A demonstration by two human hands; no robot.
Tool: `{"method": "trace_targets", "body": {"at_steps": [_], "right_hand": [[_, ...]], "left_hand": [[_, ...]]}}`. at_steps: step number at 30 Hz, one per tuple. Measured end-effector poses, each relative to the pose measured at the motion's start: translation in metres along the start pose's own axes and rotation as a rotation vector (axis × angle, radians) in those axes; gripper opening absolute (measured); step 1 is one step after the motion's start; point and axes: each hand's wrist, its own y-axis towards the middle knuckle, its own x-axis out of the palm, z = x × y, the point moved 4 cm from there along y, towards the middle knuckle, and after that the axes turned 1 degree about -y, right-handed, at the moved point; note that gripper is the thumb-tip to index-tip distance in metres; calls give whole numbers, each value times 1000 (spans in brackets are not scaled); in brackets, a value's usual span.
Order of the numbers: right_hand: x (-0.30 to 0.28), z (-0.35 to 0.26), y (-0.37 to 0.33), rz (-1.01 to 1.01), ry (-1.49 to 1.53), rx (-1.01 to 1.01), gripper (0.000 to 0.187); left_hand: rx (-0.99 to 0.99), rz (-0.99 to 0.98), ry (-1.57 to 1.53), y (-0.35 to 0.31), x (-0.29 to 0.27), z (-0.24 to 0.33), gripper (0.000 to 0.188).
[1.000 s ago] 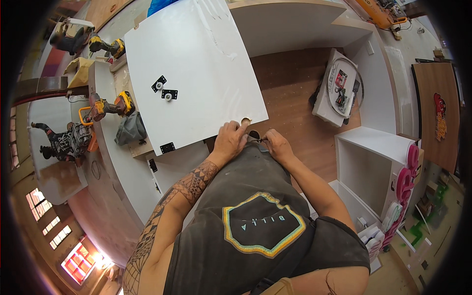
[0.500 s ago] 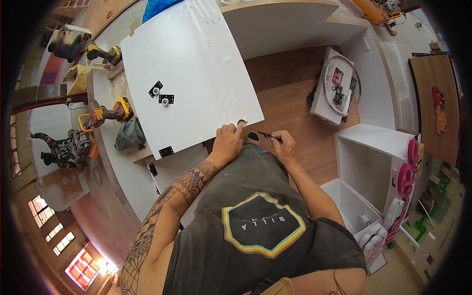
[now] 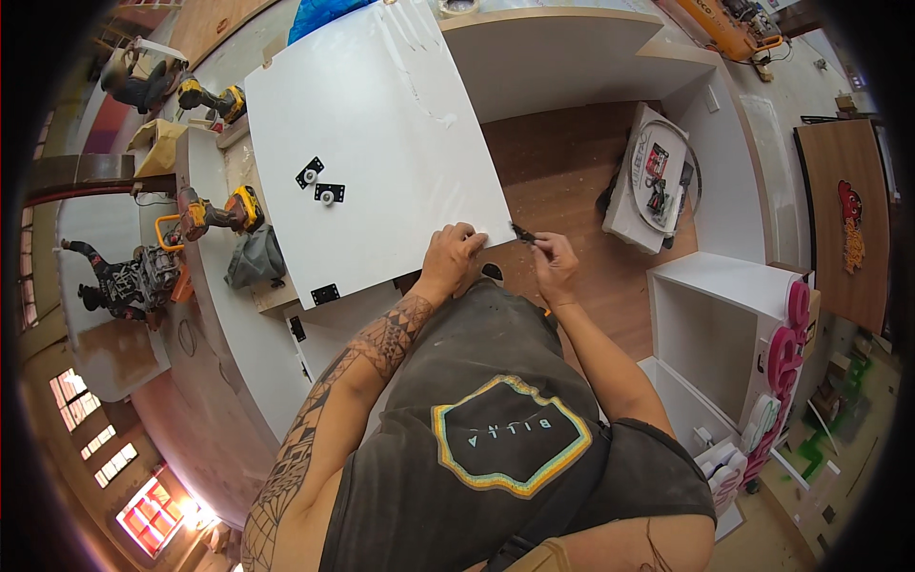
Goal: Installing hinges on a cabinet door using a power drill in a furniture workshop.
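Observation:
A white panel (image 3: 381, 124) lies flat in front of me. My left hand (image 3: 452, 255) holds its near edge close to the right corner, with the fingers bent over the top face; the thumb is hard to make out. Just off that corner, my right hand (image 3: 553, 262) is closed on a small dark knife-like tool (image 3: 521, 233), whose tip points at the panel's right edge. Two black plates with round pale wheels, caster wheels (image 3: 327, 196), sit on the panel's left half. A flat black plate (image 3: 325, 294) lies at its near left corner.
Cordless drills (image 3: 221, 212) and a grey cloth bag (image 3: 255, 257) line the left side. To the right stand a white box (image 3: 637, 205) with small parts on top and an open white cabinet (image 3: 705, 315). Another person (image 3: 133, 286) is far left.
My right hand has risen slightly, bringing the tool from below the panel's corner up beside its right edge. My left fingers have bent and shifted slightly at the near edge.

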Motion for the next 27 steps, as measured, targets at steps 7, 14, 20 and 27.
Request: {"method": "trace_targets", "body": {"at_steps": [7,14,20,27], "right_hand": [[-20,14,-11,56,42,206,9],[-2,1,-3,0,64,78,12],[12,0,3,-45,85,50,13],[39,-31,11,-397,-113,-280,18]], "left_hand": [[21,-215,52,17,-1,-17,10],[-446,171,25,-8,-36,-69,14],[-44,-51,-40,8,-22,-9,15],[-560,260,-243,-5,-29,-61,13]]}}
